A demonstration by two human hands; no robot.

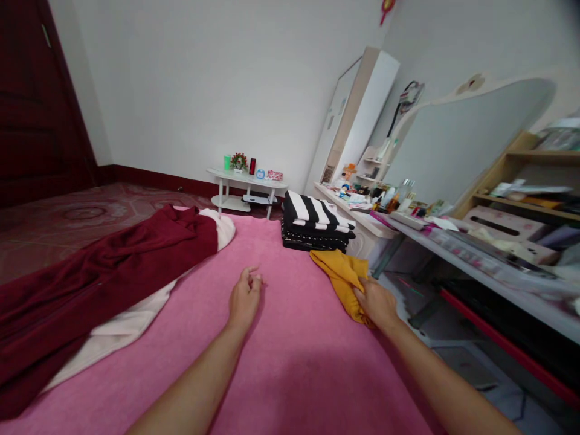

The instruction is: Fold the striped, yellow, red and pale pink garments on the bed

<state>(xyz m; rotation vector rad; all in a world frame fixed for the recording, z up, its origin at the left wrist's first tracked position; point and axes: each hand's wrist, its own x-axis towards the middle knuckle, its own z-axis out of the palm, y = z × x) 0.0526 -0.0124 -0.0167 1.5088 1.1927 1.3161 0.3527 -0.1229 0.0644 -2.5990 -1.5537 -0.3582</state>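
Note:
My right hand (375, 301) is closed on a mustard-yellow garment (341, 272) that lies at the right edge of the pink bed cover (290, 338). My left hand (245, 296) hovers over the middle of the pink cover with its fingers loosely curled and nothing in them. Just beyond the yellow garment sits a folded stack of clothes (316, 222) with a black-and-white striped piece on top.
A dark red garment (104, 266) lies spread over a cream one (131, 320) on the left of the bed. A cluttered dressing table (475, 254) with a mirror stands right. A small white side table (247, 184) and tall cabinet (356, 115) stand by the far wall.

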